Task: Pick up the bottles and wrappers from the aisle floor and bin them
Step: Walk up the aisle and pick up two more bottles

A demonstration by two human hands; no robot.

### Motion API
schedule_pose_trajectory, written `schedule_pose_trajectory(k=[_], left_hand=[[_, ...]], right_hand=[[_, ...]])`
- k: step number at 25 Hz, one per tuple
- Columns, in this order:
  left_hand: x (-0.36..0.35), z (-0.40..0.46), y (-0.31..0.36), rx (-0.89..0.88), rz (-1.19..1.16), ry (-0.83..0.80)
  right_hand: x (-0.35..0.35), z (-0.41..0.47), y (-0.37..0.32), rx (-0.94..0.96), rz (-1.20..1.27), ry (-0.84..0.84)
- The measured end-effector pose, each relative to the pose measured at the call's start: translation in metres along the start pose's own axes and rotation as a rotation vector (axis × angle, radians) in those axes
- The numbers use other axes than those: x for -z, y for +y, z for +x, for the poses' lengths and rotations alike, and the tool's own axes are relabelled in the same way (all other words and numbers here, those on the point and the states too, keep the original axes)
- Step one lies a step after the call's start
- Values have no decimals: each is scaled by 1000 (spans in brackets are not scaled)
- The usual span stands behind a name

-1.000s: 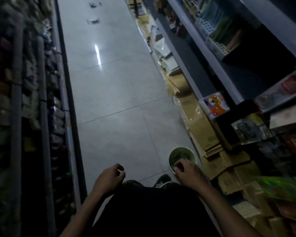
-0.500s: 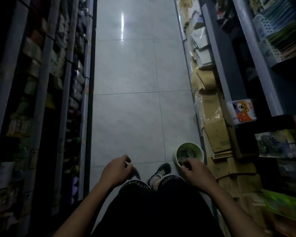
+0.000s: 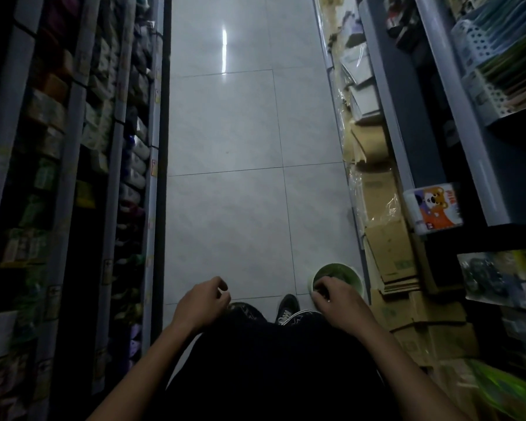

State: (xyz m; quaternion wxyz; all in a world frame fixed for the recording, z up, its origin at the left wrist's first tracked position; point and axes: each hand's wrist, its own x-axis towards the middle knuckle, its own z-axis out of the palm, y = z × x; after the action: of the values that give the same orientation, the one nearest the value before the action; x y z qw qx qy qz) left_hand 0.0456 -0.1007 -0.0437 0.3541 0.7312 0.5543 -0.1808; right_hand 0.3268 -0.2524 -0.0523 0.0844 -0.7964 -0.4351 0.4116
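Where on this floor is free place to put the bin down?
The tiled floor is bare between the left shelf base and the cardboard stacks on the right, ahead of the shoes. It is crowded along the right edge, where the bin hangs by the cardboard.

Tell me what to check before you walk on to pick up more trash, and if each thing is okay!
1. Bin in hand: ok. The right hand grips the near rim of the green bin.
2. Left hand free to grab: cannot tell; its fingers are curled, and nothing shows between them.
3. Floor ahead clear to step on: ok, bare tiles.
4. Trash in sight: not ok, no bottles or wrappers show on this stretch.
5. Room in the bin: cannot tell, the inside is too dark.
6. Cardboard boxes out of the path: ok, stacked along the right shelf.
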Motion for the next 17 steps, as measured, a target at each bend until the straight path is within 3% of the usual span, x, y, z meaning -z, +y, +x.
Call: schedule_pose_trajectory(k=[9,17], left_hand=[[58,50,-26,291,-246,72],[181,187,-32,293,-320,83]], right_hand=[[84,135,-68,154,-94,-35],[155,274,-169,113,-162,-37]])
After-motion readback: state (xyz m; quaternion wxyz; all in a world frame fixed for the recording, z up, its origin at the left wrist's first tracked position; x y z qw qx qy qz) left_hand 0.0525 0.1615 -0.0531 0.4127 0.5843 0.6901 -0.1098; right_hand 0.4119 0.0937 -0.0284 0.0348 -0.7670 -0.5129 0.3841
